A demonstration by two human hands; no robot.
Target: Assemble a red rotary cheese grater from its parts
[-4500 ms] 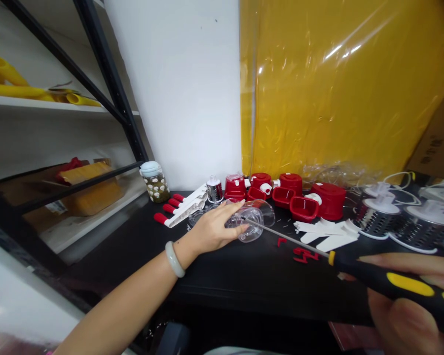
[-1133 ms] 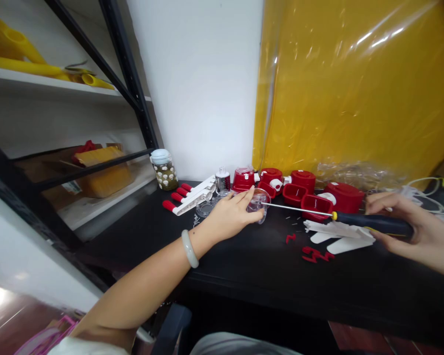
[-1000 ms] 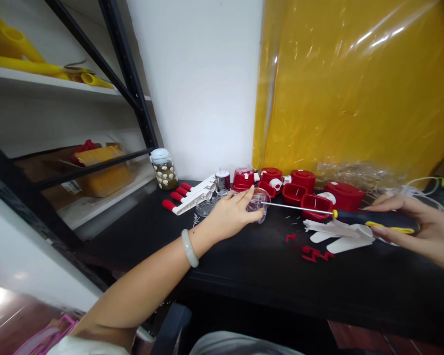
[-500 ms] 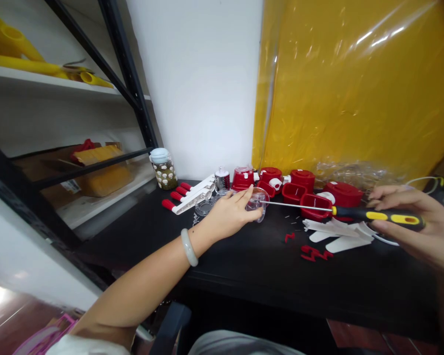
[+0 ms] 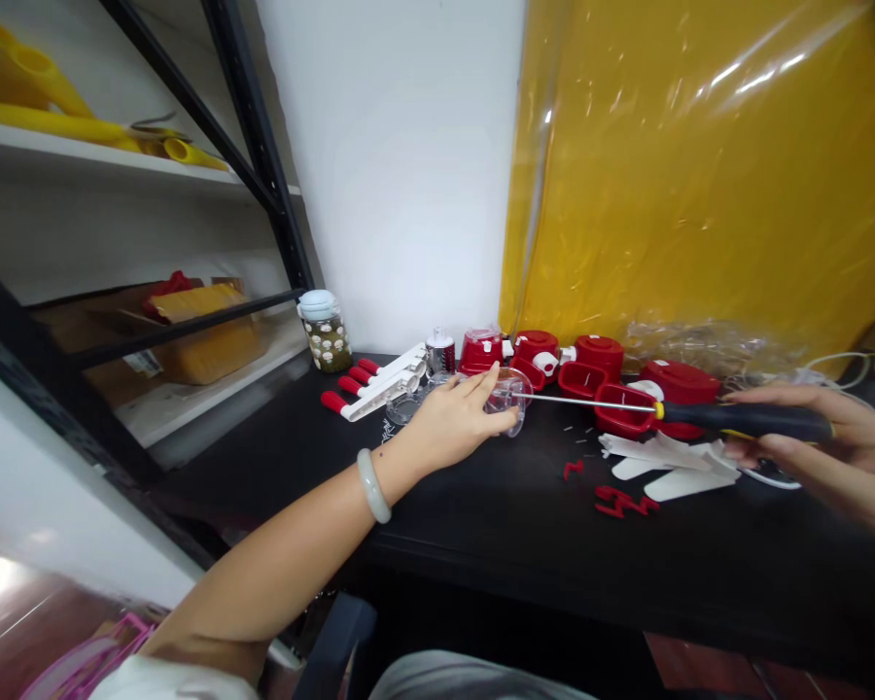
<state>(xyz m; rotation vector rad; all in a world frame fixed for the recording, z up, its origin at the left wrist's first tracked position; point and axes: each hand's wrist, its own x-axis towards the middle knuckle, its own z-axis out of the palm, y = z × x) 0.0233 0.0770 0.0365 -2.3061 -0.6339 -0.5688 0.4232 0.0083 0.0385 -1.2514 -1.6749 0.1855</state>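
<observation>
My left hand (image 5: 461,420) is closed round a clear plastic cup (image 5: 519,416) lying tilted on the black table, its fingers and thumb on the near side. My right hand (image 5: 821,437) grips the black and yellow handle of a screwdriver (image 5: 736,420) at the right. The long metal shaft runs level to the left and its tip reaches into the cup; what the tip touches is too small to make out. Behind the shaft stand red plastic housings (image 5: 596,356) and open red trays (image 5: 627,408). Below it lie white plastic strips (image 5: 675,467).
Small red clips (image 5: 623,502) and thin screws lie on the table's near side. Left of my hand are white handles with red ends (image 5: 379,384), a clear ring (image 5: 403,408) and a patterned jar (image 5: 325,331). A black-framed shelf (image 5: 277,214) borders the left side.
The screwdriver's handle has turned in my right hand, so its yellow patches now face away. My left hand and the cup stay nearly in place; the view shifts slightly.
</observation>
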